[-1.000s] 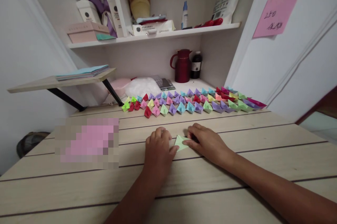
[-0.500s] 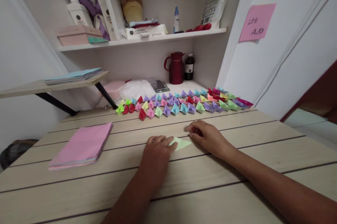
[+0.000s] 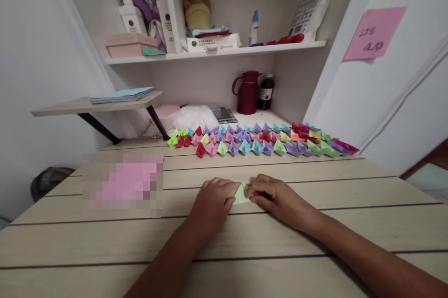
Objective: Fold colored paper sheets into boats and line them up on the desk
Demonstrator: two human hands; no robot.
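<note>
A small piece of light green folded paper point(image 3: 241, 194) lies on the wooden tabletop point(image 3: 297, 270) between my hands. My left hand point(image 3: 215, 200) covers its left part, with the fingers over it and the thumb at its near edge. On the right side, the fingers and thumb of my right hand point(image 3: 271, 193) are pinched at the paper's right corner. Much of the paper is hidden under my fingers. Beyond my hands stand rows of small folded paper boats point(image 3: 245, 148) in green, purple, blue, pink and red.
Pink paper point(image 3: 129, 181), blurred into blocks, lies at the left. A small raised shelf point(image 3: 73, 106) carries a stack of blue paper point(image 3: 122, 94). Behind the boats stand a red jug point(image 3: 248, 93) and a dark bottle point(image 3: 266, 93). A pink note point(image 3: 376, 33) sticks to the right wall.
My right hand has come to the paper's right corner and now pinches it; before, it was apart from the paper. The camera view has turned slightly left.
</note>
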